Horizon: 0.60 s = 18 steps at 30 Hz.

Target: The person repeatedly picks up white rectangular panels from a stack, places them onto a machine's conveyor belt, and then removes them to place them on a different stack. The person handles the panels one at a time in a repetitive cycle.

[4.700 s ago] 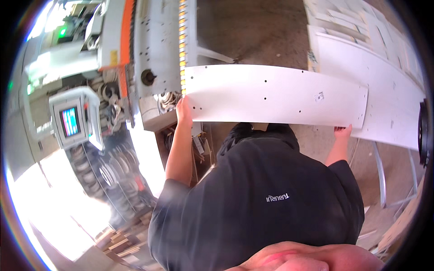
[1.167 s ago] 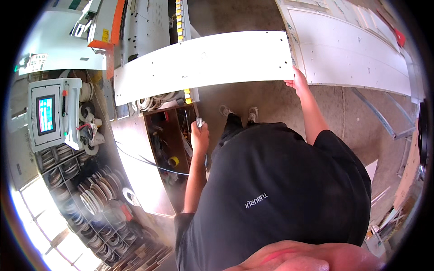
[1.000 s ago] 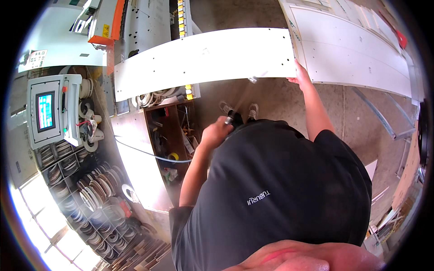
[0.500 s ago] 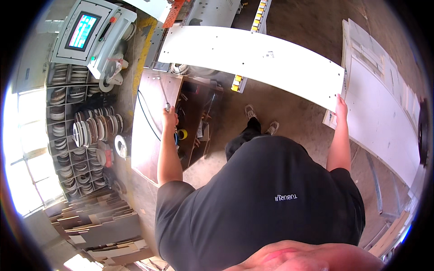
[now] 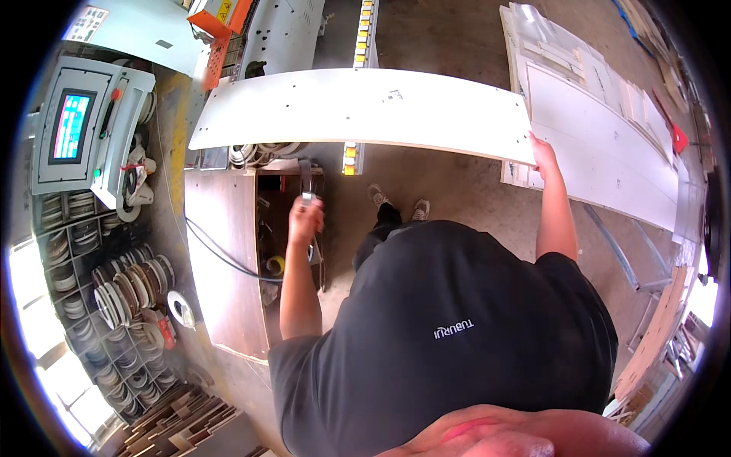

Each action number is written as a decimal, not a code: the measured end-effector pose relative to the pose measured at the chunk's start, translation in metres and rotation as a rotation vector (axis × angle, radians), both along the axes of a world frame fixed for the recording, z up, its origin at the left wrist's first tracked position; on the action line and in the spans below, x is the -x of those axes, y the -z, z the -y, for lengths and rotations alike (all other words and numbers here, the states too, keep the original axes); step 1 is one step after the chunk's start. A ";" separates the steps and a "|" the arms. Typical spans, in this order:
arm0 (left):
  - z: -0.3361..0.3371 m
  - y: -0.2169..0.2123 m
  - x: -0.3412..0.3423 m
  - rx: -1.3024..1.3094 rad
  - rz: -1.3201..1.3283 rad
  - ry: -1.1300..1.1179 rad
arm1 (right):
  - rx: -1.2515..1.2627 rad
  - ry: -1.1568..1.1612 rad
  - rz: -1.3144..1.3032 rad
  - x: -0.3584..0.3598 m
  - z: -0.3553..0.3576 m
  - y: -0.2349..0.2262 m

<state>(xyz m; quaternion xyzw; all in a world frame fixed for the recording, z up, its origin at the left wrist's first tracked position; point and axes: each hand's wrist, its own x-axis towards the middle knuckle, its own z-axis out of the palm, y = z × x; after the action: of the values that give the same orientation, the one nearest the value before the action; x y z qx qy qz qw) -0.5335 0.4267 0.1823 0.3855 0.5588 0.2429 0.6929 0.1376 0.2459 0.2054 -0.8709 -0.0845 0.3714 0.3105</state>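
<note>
A long white panel (image 5: 304, 114) with small drilled holes lies across in front of me, over the narrow roller support (image 5: 350, 158). My right hand (image 5: 543, 156) is closed on its right end, at the near corner. My left hand (image 5: 306, 221) is wrapped round an air blow gun (image 5: 308, 197), just short of the panel's near edge and apart from it. The gun's nozzle is smeared by motion. A black hose (image 5: 221, 255) loops over the brown cabinet (image 5: 225, 266) toward that hand.
At the left stands a control box with a lit screen (image 5: 72, 126), above racks of edge-banding rolls (image 5: 129, 286). Stacked white boards (image 5: 601, 152) fill the right side. An orange machine part (image 5: 217, 57) is at the far left. Yellow tape (image 5: 275, 265) sits inside the cabinet.
My left hand has swung right with the blow gun, from above the cabinet top to in front of its open side. My right hand keeps its hold on the panel. The whole view has turned.
</note>
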 end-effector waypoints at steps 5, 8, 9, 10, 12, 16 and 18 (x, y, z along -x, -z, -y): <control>0.038 -0.009 -0.025 -0.030 -0.150 0.914 | 0.021 0.048 -0.019 0.017 0.017 0.028; 0.042 -0.013 -0.017 -0.191 -0.148 0.959 | -0.007 0.104 -0.048 0.045 0.017 0.036; 0.042 -0.015 -0.013 -0.227 -0.169 0.943 | -0.049 0.102 -0.092 0.047 0.024 0.048; 0.037 -0.017 -0.015 -0.243 -0.171 0.786 | -0.090 0.105 -0.131 0.039 0.037 0.067; 0.023 -0.019 -0.023 -0.270 -0.159 0.460 | -0.039 0.084 0.020 0.017 0.060 0.100; -0.029 -0.009 -0.036 -0.073 0.095 -0.234 | 0.071 -0.001 0.041 0.045 0.043 0.086; -0.063 -0.015 -0.052 -0.116 0.099 -0.403 | 0.109 -0.053 0.152 0.013 0.056 0.101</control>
<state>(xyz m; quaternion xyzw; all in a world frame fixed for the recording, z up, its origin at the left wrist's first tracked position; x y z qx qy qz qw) -0.4815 0.4894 0.1974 0.2926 0.5749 0.4272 0.6335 0.1243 0.1903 0.1044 -0.9097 -0.1105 0.3166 0.2451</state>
